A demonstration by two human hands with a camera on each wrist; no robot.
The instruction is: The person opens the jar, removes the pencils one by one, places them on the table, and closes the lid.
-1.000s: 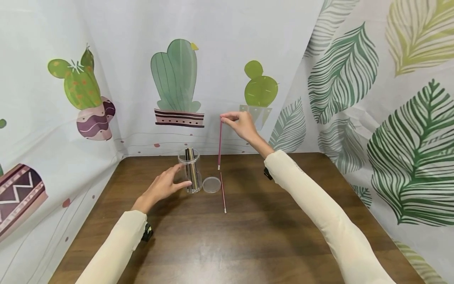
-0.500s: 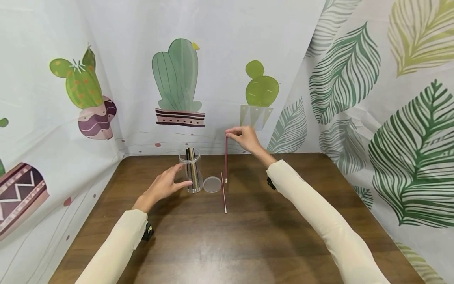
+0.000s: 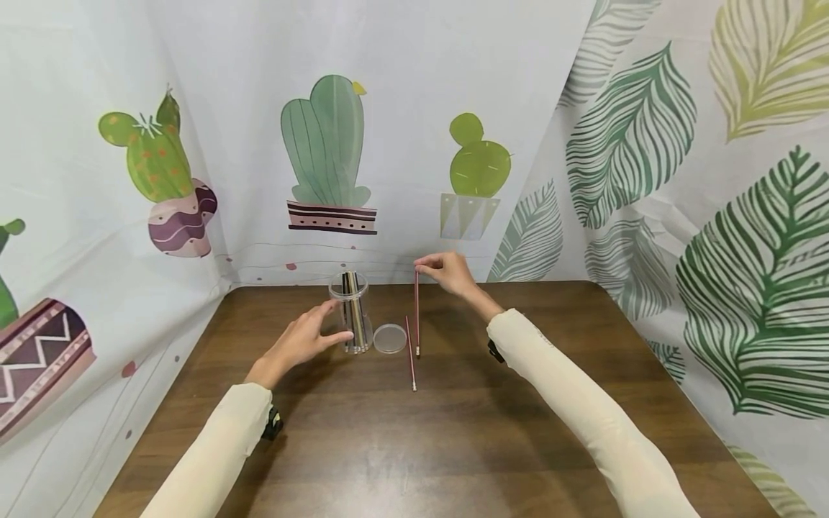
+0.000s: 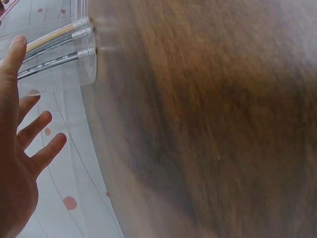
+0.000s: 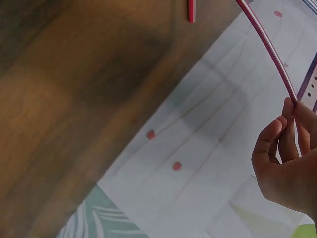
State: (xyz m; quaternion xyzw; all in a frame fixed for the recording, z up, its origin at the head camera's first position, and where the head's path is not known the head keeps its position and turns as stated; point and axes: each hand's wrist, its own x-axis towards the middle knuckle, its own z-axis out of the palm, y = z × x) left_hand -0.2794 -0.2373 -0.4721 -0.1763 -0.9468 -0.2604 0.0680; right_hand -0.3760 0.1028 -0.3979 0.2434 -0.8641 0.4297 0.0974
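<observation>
One upright pencil (image 3: 417, 309) was pinched in the right hand (image 3: 451, 273), right of the jar (image 3: 365, 327); the left hand (image 3: 303, 340) spread wide at it. Setting-down, seemingly in hand, probably called for tilting.

A jar (image 3: 366, 332) is standing on the worktop (image 3: 388, 446) with pencils (image 3: 353, 313) inside; the left hand (image 3: 300, 338) is flanking its left side. A lid (image 3: 390, 339) is lying just right of the jar — a loose pencil (image 3: 411, 352) right of that. Farther right, a second pencil (image 3: 417, 309) is extending below the right hand (image 3: 447, 272). A curtain (image 3: 401, 144) is hanging behind.
</observation>
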